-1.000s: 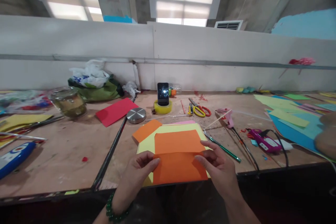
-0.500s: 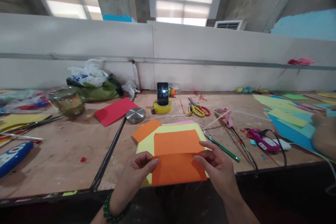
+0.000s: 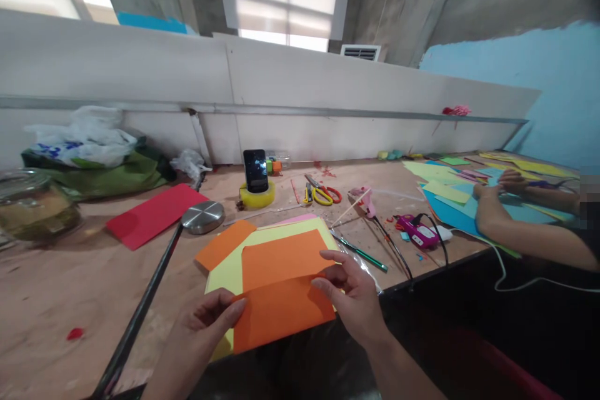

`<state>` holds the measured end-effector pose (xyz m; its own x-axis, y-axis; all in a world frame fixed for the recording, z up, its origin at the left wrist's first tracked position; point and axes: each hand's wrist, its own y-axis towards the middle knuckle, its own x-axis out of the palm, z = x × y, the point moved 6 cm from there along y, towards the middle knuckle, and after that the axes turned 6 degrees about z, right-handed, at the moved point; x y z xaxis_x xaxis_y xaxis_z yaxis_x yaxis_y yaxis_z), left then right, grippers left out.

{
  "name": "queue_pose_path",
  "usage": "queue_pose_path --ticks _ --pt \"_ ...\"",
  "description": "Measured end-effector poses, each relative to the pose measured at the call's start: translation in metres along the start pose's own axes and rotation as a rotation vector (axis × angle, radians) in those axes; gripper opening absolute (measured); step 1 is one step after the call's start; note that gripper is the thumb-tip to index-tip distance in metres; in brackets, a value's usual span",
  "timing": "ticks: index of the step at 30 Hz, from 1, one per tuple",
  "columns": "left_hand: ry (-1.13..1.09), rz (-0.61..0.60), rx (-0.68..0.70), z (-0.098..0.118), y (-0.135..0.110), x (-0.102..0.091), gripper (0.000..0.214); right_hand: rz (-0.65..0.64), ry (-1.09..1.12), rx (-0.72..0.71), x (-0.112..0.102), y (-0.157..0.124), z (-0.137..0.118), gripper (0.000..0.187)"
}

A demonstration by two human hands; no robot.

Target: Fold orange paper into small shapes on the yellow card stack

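Observation:
Both hands pinch the upper corners of an orange sheet of paper [image 3: 284, 315] near the table's front edge. My left hand [image 3: 206, 325] has its thumb over the left corner, and my right hand [image 3: 354, 300] grips the right corner. Just behind the held edge, more orange paper [image 3: 285, 256] lies flat; whether it belongs to the same sheet, I cannot tell. Beneath are pale yellow sheets [image 3: 222, 279], with a smaller orange piece [image 3: 225, 245] overlapping their left corner. A green pen [image 3: 363, 254] rests to the right of the stack.
Behind the stack are a round metal lid [image 3: 203, 217], red paper [image 3: 157, 215], a phone [image 3: 255, 170] on a yellow tape roll [image 3: 257, 195], and scissors [image 3: 322, 195]. Rightward lie a pink glue gun [image 3: 368, 203] and a purple tool [image 3: 417, 231]. Another person's arms [image 3: 525, 225] reach over coloured papers.
My view has turned to the right, bringing the other person's arms into fuller sight. Both hands still hold the orange sheet, which now looks slightly tilted.

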<state>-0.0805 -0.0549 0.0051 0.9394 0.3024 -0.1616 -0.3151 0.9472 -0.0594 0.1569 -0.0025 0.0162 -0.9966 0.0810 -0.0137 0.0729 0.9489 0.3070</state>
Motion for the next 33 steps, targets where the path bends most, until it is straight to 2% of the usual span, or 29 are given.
queue_pose_path --ticks 10,14,19,24,33 --pt "0.069 -0.005 0.083 0.017 0.005 0.000 0.047 -0.038 -0.003 -0.048 0.002 0.006 -0.007 0.031" --pt "0.097 -0.037 0.134 0.022 0.015 0.001 0.045 -0.057 0.004 -0.029 0.007 0.016 -0.001 0.033" --pt "0.151 -0.101 0.216 0.041 0.031 0.002 0.040 -0.068 0.024 -0.065 0.012 0.032 -0.005 0.038" --pt "0.068 -0.150 0.165 0.047 0.027 0.005 0.040 0.008 0.053 -0.102 0.003 0.031 -0.009 0.037" --pt "0.019 -0.121 0.119 0.039 0.018 0.008 0.039 0.046 0.036 -0.110 -0.005 0.022 0.006 0.041"
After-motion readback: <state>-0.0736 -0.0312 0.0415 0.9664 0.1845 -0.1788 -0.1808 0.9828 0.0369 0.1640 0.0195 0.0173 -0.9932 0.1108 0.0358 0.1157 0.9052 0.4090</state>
